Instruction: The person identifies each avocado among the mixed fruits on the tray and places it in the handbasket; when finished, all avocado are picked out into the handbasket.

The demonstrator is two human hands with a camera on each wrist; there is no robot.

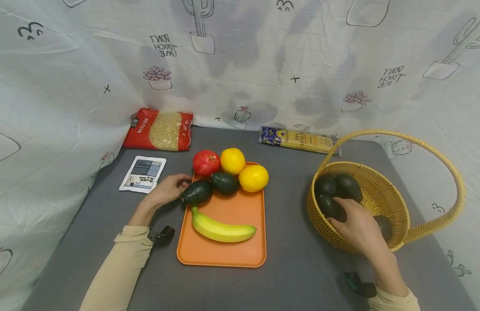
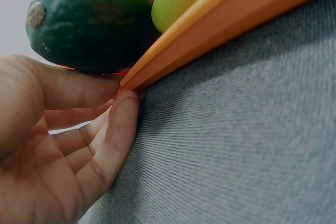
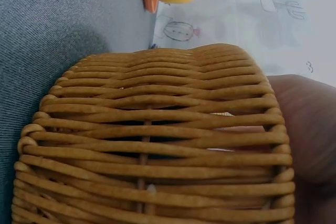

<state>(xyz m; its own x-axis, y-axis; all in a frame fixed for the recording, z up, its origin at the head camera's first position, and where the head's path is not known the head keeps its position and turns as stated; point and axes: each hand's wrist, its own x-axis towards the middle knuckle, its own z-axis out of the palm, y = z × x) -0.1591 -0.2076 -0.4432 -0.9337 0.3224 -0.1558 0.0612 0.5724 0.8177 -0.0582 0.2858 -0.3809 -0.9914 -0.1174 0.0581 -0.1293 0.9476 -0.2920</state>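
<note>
My left hand (image 1: 167,190) pinches the left rim of the orange tray (image 1: 224,255) between thumb and fingers, as the left wrist view shows up close. Right beside it on the tray lies a dark green avocado (image 1: 198,192), with a second avocado (image 1: 224,183) next to that one. A yellow banana (image 1: 222,229) lies across the tray's middle. Inside the wicker basket (image 1: 383,190), my right hand (image 1: 358,224) grips a dark avocado (image 1: 330,207); its fingertips are partly hidden. More avocados (image 1: 348,188) sit around it. The basket's woven wall (image 3: 152,129) hides most of that hand in the right wrist view.
A red pomegranate (image 1: 206,163) and two yellow-orange fruits (image 1: 253,178) crowd the tray's far end. Behind are a red pasta bag (image 1: 158,129) and a noodle packet (image 1: 300,140). A white pouch (image 1: 142,174) lies left. The basket's tall handle (image 1: 459,185) arches rightward.
</note>
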